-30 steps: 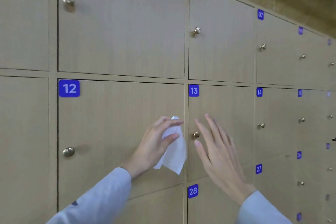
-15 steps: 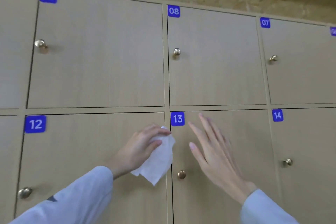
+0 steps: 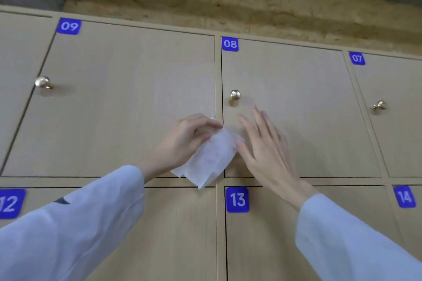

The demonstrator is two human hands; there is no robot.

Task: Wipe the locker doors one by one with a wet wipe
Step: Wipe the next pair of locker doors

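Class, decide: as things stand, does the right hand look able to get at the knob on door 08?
Probably yes. The right hand is open, its fingertips just below the knob on door 08, with nothing between them.

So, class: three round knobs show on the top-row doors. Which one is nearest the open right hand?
The knob on door 08, just above the right hand; the other knobs sit far off sideways.
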